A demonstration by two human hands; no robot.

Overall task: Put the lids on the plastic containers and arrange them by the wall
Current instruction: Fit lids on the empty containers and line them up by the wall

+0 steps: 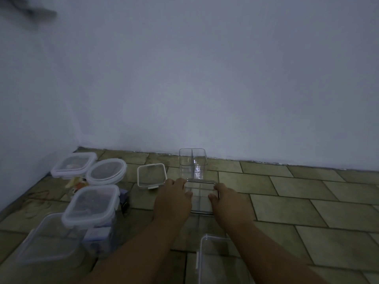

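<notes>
A clear square container (202,198) with a lid on top stands on the tiled floor in the middle. My left hand (174,199) grips its left side and my right hand (227,201) grips its right side. Just behind it, close to the wall, stands a tall clear divided container (192,162) with no lid. A loose square lid (151,175) lies flat to the left of it. At the left are several lidded containers: a square one (74,163), a round one (106,171) and a taller square one (92,203).
A white wall (205,78) meets the floor at the back, and a side wall closes the left corner. A large clear tub (49,238) sits at the near left. Another clear tub (217,261) lies between my forearms. Bare tiles (307,201) stretch to the right.
</notes>
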